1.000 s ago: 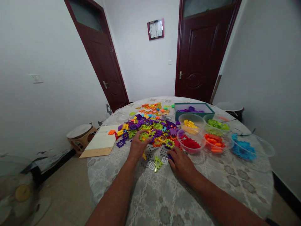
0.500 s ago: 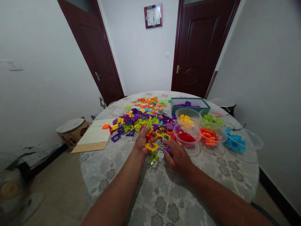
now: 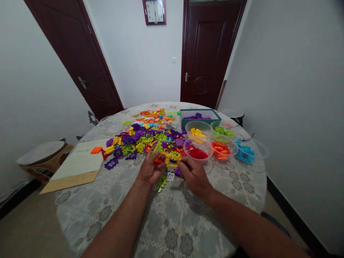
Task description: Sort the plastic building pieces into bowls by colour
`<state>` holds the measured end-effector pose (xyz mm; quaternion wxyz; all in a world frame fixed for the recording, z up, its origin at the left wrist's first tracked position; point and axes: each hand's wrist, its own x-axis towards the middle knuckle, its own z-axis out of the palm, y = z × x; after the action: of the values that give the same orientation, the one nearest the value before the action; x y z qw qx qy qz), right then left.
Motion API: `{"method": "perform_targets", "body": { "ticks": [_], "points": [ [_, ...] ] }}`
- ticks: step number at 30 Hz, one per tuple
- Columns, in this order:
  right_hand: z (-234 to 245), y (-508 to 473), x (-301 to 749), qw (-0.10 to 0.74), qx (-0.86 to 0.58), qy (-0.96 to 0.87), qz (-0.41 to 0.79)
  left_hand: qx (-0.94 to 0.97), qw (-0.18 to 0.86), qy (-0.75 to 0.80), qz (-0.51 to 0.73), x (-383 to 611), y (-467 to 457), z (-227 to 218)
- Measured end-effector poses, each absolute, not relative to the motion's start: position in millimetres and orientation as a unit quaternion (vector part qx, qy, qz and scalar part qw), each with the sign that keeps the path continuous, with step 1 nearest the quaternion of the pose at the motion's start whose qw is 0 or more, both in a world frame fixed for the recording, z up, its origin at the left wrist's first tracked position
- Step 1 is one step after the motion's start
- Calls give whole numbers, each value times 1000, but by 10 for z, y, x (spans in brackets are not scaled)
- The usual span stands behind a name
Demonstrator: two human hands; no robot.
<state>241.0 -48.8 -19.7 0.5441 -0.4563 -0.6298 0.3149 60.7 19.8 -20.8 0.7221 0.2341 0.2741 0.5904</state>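
Note:
My left hand (image 3: 149, 169) and my right hand (image 3: 194, 175) meet over the near edge of a pile of coloured plastic building pieces (image 3: 139, 138) on a round table (image 3: 172, 215). A yellow square piece (image 3: 173, 159) sits between the two hands, pinched by fingers of both. An orange-red piece (image 3: 158, 161) shows in the left fingers too. A purple piece (image 3: 177, 172) peeks out under the right hand. A green piece (image 3: 162, 182) and a white grid piece (image 3: 170, 176) lie on the cloth just below the hands.
Clear bowls hold sorted pieces: yellow (image 3: 198, 128), green (image 3: 223, 129), red (image 3: 198, 149), orange (image 3: 221, 148) and blue (image 3: 248, 151). A teal box (image 3: 200, 115) holds purple ones. A cardboard sheet (image 3: 75, 165) overhangs the left edge, by a stool (image 3: 40, 156). Two dark doors stand behind.
The left hand left the pile with a yellow piece and drew back. The right hand rose from the cloth to meet it. The camera view shifted to the right and tilted.

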Motion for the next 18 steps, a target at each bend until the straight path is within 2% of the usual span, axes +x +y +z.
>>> {"method": "perform_targets", "body": {
  "ticks": [2,4,10,13,18],
  "points": [
    [-164,-431,2464,562,-479,-525,422,244,730,262,583,582,206,-213],
    [-157,-355,2537,570,-482,-461,479,253,729,262,580,575,197,-203],
    [-85,-329,2680,555,-484,-480,476,262,723,280,575,593,161,-171],
    [86,-408,2744,521,-510,-542,418,270,721,288,570,604,148,-165],
    [366,-176,3127,466,-595,-629,181,293,721,302,550,663,101,-132]
  ]
}}
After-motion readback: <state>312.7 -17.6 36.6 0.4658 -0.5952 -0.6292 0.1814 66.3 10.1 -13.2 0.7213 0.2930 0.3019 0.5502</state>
